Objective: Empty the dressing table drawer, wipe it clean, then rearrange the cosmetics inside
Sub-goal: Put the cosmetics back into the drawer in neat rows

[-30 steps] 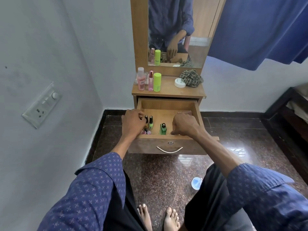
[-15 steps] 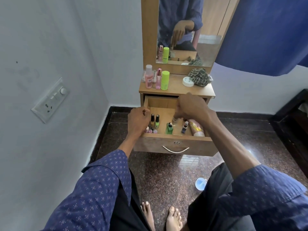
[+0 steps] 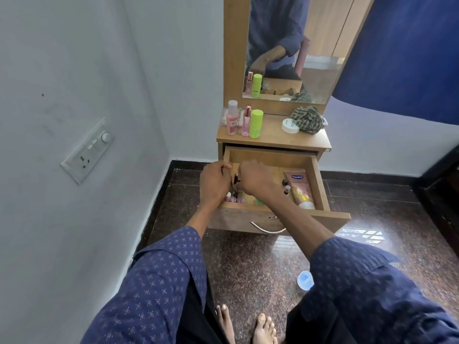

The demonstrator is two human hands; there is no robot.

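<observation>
Pale wood laminate lines the open drawer [image 3: 273,160], and both hands now meet over its left side. Half a second ago the right hand [image 3: 255,180] was raised above the middle of the drawer; it has since crossed to join the left hand [image 3: 214,182] by the left wall. Between them stands a slim dark-capped bottle [image 3: 236,179], and the right hand's fingers look closed round it, though the knuckles hide the contact. The left hand is curled into a loose fist just beside it; whether its grip holds anything I cannot tell.

Judging by this, the rearranging stage is under way: small bottles are being lined up at the left while the larger items keep to the right.

Along the front left corner sit several tiny pink-capped vials [image 3: 233,199], rounded and glossy. A green bottle [image 3: 259,201] peeks out under the right wrist. Two small dark-capped nail polish bottles [image 3: 285,186] stand upright near the middle right, just beside a soft pink tube [image 3: 300,188] lying flat along the right wall, its plastic smooth and slightly shiny.

On the tabletop [image 3: 270,137] above stand a clear pink bottle [image 3: 231,119], a slender pink spray [image 3: 246,120] and a matte lime-green cylinder [image 3: 255,123], with a white round jar [image 3: 290,125] touching a crumpled checked cloth [image 3: 308,119].
</observation>
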